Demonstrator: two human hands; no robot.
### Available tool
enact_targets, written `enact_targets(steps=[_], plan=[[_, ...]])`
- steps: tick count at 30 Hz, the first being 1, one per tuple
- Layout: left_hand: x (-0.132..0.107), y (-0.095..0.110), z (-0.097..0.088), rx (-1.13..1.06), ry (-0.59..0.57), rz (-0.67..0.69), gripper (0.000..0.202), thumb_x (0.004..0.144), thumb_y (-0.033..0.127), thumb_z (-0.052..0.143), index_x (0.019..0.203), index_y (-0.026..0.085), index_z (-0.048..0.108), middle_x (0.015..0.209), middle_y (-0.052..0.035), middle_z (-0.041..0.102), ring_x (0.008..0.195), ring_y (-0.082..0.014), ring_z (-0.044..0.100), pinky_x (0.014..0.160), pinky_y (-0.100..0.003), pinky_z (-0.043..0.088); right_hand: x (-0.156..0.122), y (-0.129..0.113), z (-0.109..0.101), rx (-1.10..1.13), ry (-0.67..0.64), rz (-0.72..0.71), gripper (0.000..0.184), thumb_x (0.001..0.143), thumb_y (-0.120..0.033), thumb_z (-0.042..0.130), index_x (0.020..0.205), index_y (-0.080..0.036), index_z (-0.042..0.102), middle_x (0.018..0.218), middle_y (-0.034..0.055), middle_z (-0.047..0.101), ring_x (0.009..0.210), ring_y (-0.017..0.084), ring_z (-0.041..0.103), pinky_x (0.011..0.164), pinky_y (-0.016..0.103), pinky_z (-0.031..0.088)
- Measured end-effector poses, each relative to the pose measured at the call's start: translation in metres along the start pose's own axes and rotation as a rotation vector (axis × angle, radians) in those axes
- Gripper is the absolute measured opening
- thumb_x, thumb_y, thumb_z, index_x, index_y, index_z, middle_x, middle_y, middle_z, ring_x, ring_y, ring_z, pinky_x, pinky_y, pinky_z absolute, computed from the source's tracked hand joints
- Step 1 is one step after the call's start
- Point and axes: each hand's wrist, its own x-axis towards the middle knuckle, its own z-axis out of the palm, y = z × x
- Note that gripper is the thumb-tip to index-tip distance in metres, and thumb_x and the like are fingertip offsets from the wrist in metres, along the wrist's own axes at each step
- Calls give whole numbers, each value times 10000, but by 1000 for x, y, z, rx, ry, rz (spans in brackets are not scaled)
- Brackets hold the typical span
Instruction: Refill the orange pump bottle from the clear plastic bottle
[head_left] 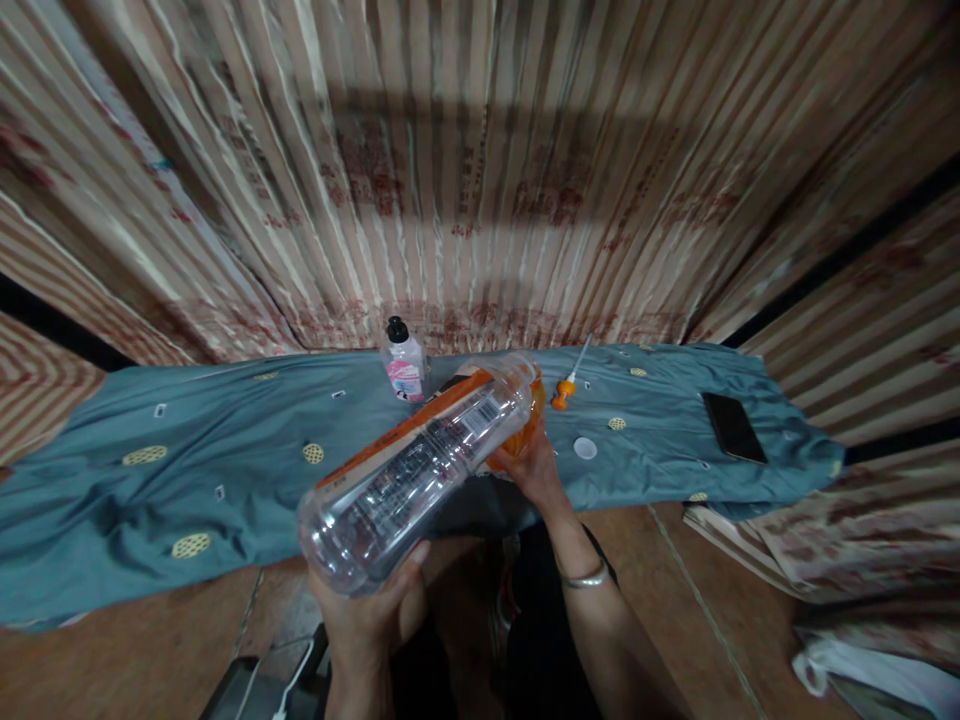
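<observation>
Clear plastic bottle point(420, 480) tilts above the table point(255, 480), its orange-banded label showing a barcode point(482, 413) and print too blurred to read. The left hand point(375, 600) grips its base; the right hand point(531, 462) holds an orange container point(525, 432). Lettering on the pink-labelled bottle point(405, 365) is illegible.

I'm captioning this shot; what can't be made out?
In the head view:
Print on the clear bottle: too blurred to read.
Orange bottle: partly hidden by the clear bottle and right hand.
Left hand: fingers partly behind that bottle.
Dark item, lower left: cut off by bottom edge.
</observation>
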Motion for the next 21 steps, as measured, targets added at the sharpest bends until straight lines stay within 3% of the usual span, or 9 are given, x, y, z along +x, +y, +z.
enact_targets(steps=[7, 12, 16, 21], plan=[[2, 3, 1, -64, 12, -53, 951, 294, 318, 1057, 1179, 268, 711, 1053, 7, 774, 915, -217, 732, 826, -361, 683, -1, 2, 0, -19, 6, -9, 900, 774, -593, 793, 1520, -202, 478, 1391, 173, 726, 1260, 378, 720, 1076, 598, 584], [1, 2, 3, -81, 50, -6, 927, 282, 336, 1047, 1155, 288, 738, 1065, -1, 783, 962, -253, 752, 842, -384, 685, 0, 4, 0, -2, -7, -41, 904, 793, -587, 797, 1551, -243, 444, 1398, 148, 724, 1267, 365, 719, 1099, 631, 565], [1, 2, 3, -43, 14, 58, 985, 336, 366, 1041, 1260, 306, 707, 1111, -23, 772, 972, -280, 756, 832, -447, 691, 1, 8, 0, -9, -9, -42, 944, 781, -615, 806, 1557, -233, 428, 1399, 154, 723, 1254, 367, 726, 1090, 650, 567], [0, 5, 4, -59, 28, 53, 1021, 296, 357, 1045, 1259, 311, 709, 1079, -3, 767, 942, -251, 753, 784, -378, 687, 0, 9, 0, -9, -9, -31, 952, 775, -588, 822, 1565, -236, 423, 1405, 158, 722, 1263, 374, 724, 1084, 625, 579]])
